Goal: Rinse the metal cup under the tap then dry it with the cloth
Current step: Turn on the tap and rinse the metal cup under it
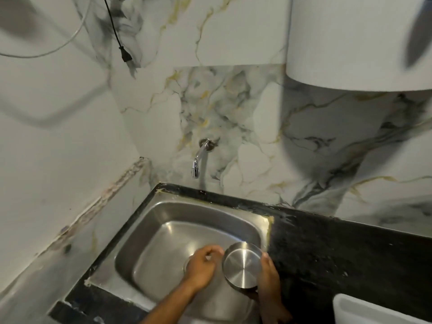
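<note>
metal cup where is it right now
In the head view the metal cup is held in the right hand over the right side of the sink, beside the left hand.

Only two bare forearms and the hands show, both coming up from the bottom edge of the view near the stainless steel sink basin [163,220]. The left hand [201,265] and its forearm carry no sleeve, watch, ring or band over the basin. The right hand [268,274], at the basin's right rim, is likewise uncovered, with no visible jewellery or glove.
</note>
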Tool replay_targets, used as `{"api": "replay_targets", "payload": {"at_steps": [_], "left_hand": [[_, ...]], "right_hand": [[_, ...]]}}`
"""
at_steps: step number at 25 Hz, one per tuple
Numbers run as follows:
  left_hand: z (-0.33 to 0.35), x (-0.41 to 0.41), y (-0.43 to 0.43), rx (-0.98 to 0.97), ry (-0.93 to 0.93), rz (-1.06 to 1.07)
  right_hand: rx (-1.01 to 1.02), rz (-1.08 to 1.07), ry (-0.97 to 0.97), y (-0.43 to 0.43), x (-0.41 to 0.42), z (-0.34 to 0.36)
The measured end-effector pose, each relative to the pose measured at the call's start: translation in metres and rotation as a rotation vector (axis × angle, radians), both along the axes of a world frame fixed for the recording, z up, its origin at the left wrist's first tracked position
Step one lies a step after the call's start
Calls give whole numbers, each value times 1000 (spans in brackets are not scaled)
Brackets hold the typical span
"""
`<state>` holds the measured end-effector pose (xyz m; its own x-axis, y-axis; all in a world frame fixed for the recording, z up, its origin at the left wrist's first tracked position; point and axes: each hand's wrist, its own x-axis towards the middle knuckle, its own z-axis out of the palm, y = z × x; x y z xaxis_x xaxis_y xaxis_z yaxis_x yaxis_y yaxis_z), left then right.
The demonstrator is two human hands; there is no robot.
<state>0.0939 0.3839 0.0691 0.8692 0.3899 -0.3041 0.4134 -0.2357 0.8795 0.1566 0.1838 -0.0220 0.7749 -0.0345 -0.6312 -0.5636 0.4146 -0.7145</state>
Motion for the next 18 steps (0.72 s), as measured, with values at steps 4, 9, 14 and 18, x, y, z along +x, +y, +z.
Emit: {"api": "replay_targets", "payload": {"at_steps": [4, 9, 14, 18], "left_hand": [[35, 111, 138, 225, -93, 81], [73, 222, 203, 429, -105, -110], [84, 249, 204, 585, -103, -216], [88, 253, 203, 571, -39, -192]], "right_hand": [[-106, 198, -105, 130, 19, 45], [-82, 77, -17, 228, 60, 58], [-140, -74, 19, 266, 89, 61], [-191, -108, -7, 281, 97, 59]]}}
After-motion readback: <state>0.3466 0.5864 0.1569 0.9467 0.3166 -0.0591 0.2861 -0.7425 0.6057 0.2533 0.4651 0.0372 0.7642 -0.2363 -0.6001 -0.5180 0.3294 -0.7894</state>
